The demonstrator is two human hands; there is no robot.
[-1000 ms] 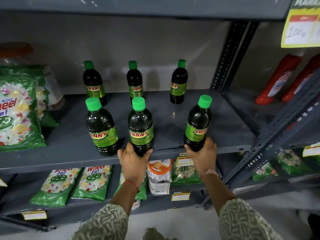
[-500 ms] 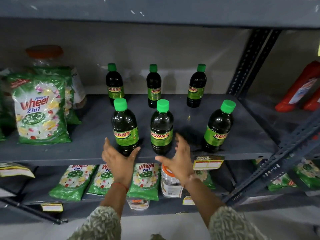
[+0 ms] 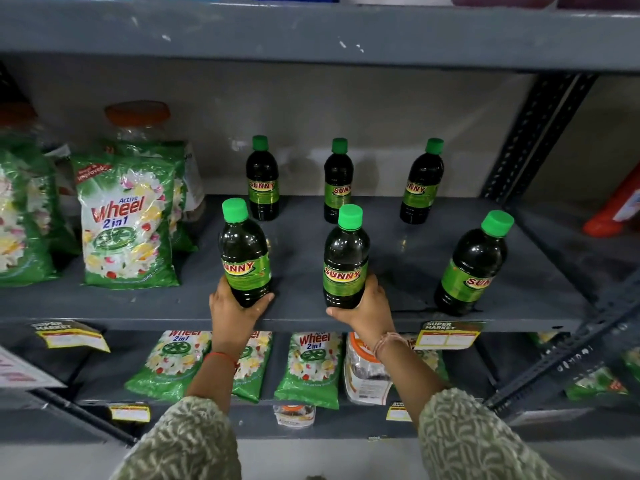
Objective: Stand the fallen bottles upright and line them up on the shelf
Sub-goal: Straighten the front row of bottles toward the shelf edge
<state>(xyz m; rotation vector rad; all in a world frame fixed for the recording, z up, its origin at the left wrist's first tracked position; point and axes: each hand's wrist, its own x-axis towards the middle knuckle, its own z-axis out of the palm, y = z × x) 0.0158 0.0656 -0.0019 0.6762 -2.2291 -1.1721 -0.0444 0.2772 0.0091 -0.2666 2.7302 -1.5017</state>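
Left hand (image 3: 235,311) grips front-left bottle (image 3: 245,252); right hand (image 3: 365,311) grips front-middle bottle (image 3: 345,259); both upright, dark liquid inside.

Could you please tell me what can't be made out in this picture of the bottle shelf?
- Head view: the price tag print is too small to read.
- The red container is cut off by the right edge.
- The left hand and right hand hide their bottles' bases.
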